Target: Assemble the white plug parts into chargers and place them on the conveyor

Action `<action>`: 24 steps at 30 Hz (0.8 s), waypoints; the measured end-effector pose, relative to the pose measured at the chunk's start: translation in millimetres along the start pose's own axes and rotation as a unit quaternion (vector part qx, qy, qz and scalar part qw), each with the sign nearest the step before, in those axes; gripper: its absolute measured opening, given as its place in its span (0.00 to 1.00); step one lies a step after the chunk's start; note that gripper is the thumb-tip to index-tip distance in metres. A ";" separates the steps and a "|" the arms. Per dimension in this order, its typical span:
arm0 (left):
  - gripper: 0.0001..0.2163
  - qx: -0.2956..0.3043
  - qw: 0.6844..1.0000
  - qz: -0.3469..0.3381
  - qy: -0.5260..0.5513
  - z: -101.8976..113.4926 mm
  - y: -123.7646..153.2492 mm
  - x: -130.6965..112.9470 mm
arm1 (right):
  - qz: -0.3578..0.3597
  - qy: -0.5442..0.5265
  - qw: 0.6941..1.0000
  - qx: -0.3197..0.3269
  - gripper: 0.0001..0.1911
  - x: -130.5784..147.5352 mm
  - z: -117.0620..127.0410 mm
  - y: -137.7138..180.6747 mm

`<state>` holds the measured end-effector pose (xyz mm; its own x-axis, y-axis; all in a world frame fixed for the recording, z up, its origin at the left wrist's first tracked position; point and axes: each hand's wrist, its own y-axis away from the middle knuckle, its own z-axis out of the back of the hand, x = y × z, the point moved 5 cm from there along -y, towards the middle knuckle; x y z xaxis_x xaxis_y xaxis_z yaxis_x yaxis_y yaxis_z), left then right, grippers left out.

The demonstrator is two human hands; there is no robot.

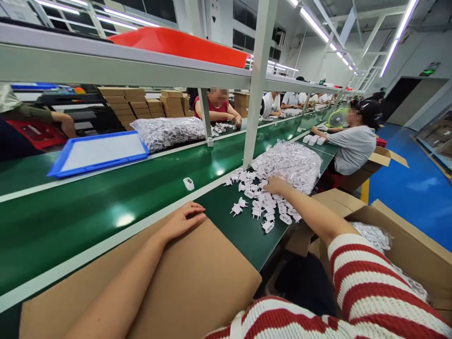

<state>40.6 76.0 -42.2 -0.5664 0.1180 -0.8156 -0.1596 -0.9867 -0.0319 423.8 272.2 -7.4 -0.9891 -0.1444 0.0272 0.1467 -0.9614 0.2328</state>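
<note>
My left hand (184, 219) lies with its fingers stretched out on a flat brown cardboard sheet (197, 278), near the sheet's far edge. My right hand (278, 185) reaches into a loose heap of white two-pin plugs (259, 205) on the green bench. Its fingers are bunched together and point down among the plugs; what they pinch, if anything, cannot be made out. Just behind that hand lies a big clear bag (291, 162) full of the same white pieces. A single white plug piece (189, 183) sits apart on the green conveyor belt (155, 188).
A metal post (259, 84) rises beside the heap, carrying a shelf with a red tray (183, 47). Across the belt are a blue-rimmed tray (100, 153) and another filled bag (173, 132). An open carton (406, 245) stands at my right. Co-workers sit along both sides.
</note>
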 end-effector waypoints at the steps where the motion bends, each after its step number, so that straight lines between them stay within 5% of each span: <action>1: 0.28 -0.005 1.000 -0.007 -0.002 0.2 0.1 0.0 | 0.012 0.009 1.000 0.004 0.36 3.1 -0.8 4.9; 8: 0.28 -0.016 0.999 -0.042 -0.013 1.0 2.9 0.4 | 0.134 0.042 0.990 -0.028 0.23 39.6 18.5 29.7; 11: 0.28 -0.017 0.999 -0.047 -0.014 1.7 4.7 -0.5 | 0.189 0.019 0.979 -0.079 0.19 25.7 29.0 47.6; 13: 0.28 -0.019 0.999 -0.042 -0.013 2.2 5.7 -0.9 | 0.202 -0.084 0.953 -0.210 0.17 -10.7 31.4 70.2; 15: 0.30 -0.019 0.999 -0.033 -0.013 2.3 6.6 -1.0 | 0.104 -0.252 0.864 -0.423 0.19 -73.9 16.9 106.2; 16: 0.31 -0.016 0.999 -0.028 -0.015 2.0 6.9 -1.0 | -0.007 -0.319 0.806 -0.498 0.21 -109.1 -5.8 126.9; 18: 0.32 -0.010 0.999 -0.023 -0.025 1.1 7.3 -1.6 | -0.214 -0.397 0.735 -0.506 0.24 -158.0 -75.4 163.5; 20: 0.32 -0.015 0.998 -0.026 -0.046 0.2 7.5 -3.4 | -0.302 -0.418 0.741 -0.431 0.23 -172.5 -149.2 190.5; 24: 0.26 -0.042 0.992 -0.027 -0.116 -3.2 9.7 -7.9 | -0.334 -0.428 0.796 -0.267 0.19 -153.4 -268.0 225.7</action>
<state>46.2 65.2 -38.0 -0.7317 0.1833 -0.6566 -0.1316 -0.9830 -0.1278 610.6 14.6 -219.6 -0.4567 0.4338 0.7767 -0.6579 -0.7524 0.0334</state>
